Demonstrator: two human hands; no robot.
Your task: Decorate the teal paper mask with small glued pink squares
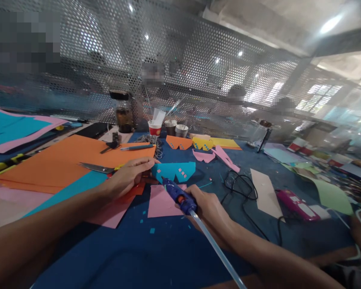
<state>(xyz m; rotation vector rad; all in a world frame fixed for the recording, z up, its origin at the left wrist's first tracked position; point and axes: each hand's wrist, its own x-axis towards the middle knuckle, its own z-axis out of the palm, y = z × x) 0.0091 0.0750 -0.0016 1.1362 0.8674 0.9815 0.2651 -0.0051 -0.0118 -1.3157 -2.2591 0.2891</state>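
Note:
Between thumb and fingers, my left hand [132,174] pinches the left end of a blue paper cutout [168,170] with a notched lower edge and small pink squares on it. My right hand [206,202] is wrapped around a dark blue glue gun [180,196], from whose back a long clear glue stick [218,245] sticks out toward me. The gun's nozzle points at the lower left part of the cutout; whether it touches is hard to tell. Below lies a pink paper piece [162,204]. Tiny blue paper squares [152,230] are scattered on the table.
Orange sheets [57,160] and scissors [98,167] lie left. Behind are orange [179,142] and yellow [202,143] cutouts, paper cups [155,129] and a jar [124,114]. A black cord [243,188] and a magenta device [297,205] are at right. A perforated metal screen [180,52] stands beyond.

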